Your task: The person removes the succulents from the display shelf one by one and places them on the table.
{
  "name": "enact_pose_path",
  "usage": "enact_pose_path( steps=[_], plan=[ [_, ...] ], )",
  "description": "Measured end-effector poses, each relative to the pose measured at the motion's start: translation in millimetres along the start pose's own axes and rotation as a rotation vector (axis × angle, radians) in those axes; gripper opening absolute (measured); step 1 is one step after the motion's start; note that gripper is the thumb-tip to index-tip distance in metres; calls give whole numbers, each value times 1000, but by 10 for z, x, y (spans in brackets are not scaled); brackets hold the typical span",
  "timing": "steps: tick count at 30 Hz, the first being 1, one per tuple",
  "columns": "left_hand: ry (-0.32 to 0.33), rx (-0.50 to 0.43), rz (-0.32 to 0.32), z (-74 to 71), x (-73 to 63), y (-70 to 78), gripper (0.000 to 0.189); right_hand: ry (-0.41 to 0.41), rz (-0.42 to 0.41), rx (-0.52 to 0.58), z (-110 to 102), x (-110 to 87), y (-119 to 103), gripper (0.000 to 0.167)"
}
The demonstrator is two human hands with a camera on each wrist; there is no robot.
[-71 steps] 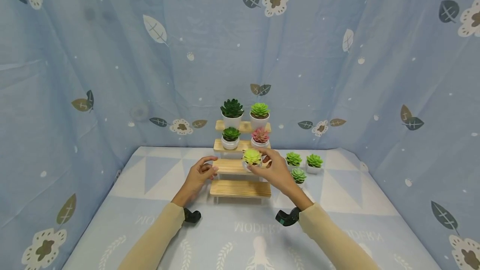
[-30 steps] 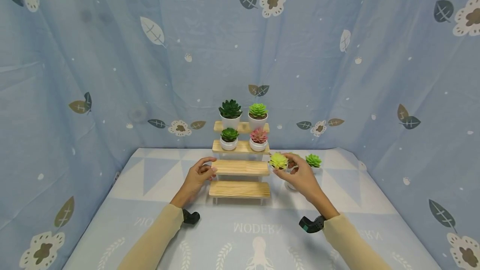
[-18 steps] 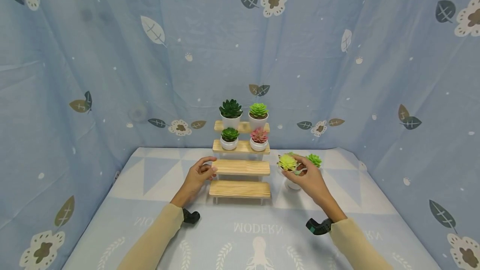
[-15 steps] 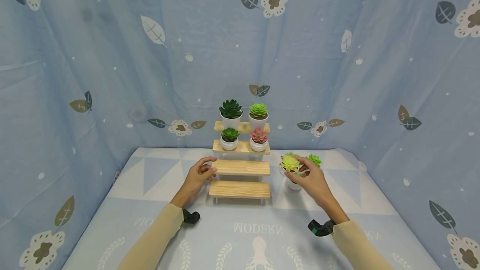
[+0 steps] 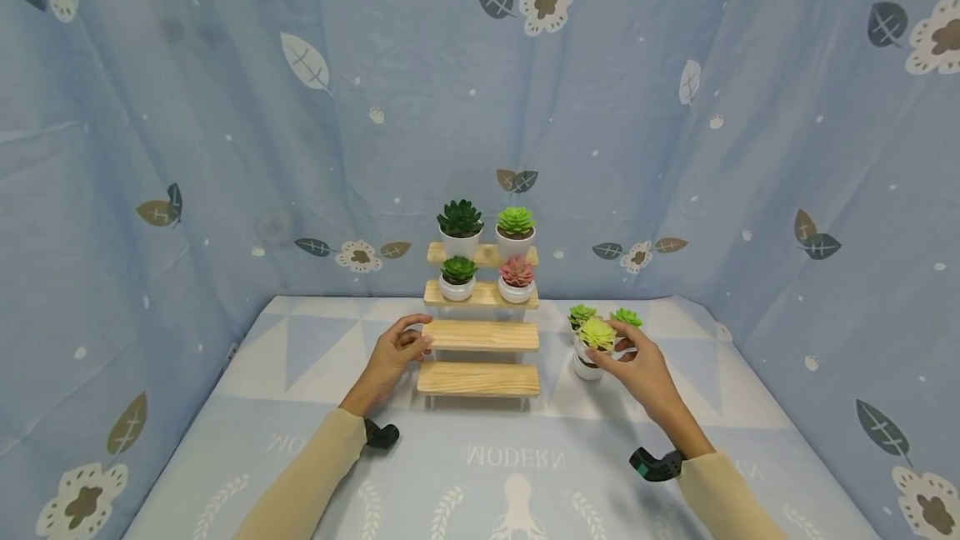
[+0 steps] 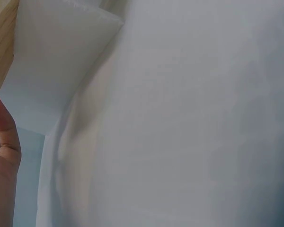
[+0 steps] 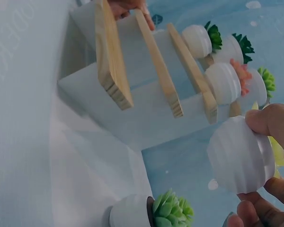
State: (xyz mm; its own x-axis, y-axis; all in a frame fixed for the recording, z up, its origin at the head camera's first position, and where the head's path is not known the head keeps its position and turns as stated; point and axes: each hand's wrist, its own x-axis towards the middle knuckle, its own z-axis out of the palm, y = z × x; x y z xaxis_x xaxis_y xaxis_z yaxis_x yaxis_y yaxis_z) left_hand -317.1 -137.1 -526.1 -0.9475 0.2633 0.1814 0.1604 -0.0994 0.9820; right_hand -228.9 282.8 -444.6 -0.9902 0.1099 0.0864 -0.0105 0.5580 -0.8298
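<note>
Right hand (image 5: 637, 365) grips the yellow-green succulent pot (image 5: 596, 338) just right of the wooden stand (image 5: 480, 336), near two other pots. Left hand (image 5: 397, 354), fingers curled, grips the third shelf's left edge (image 5: 429, 333).

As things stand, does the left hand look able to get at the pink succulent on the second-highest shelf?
Probably yes: the left hand holds the third shelf's left end, and nothing stands between it and the pink succulent just above to the right.
</note>
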Motion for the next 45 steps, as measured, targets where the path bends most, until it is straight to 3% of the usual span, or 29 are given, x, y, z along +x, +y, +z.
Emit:
enact_pose_path(
  steps=[21,36,45],
  plan=[
    [-3,3,-13,4,-6,10,54,47,73,-31,-257,-58,371,90],
    [4,5,-21,3,-8,12,48,80,123,-57,-303,-11,658,84],
    [1,2,-12,-4,-2,7,48,53,168,-93,-306,28,837,91]
  ],
)
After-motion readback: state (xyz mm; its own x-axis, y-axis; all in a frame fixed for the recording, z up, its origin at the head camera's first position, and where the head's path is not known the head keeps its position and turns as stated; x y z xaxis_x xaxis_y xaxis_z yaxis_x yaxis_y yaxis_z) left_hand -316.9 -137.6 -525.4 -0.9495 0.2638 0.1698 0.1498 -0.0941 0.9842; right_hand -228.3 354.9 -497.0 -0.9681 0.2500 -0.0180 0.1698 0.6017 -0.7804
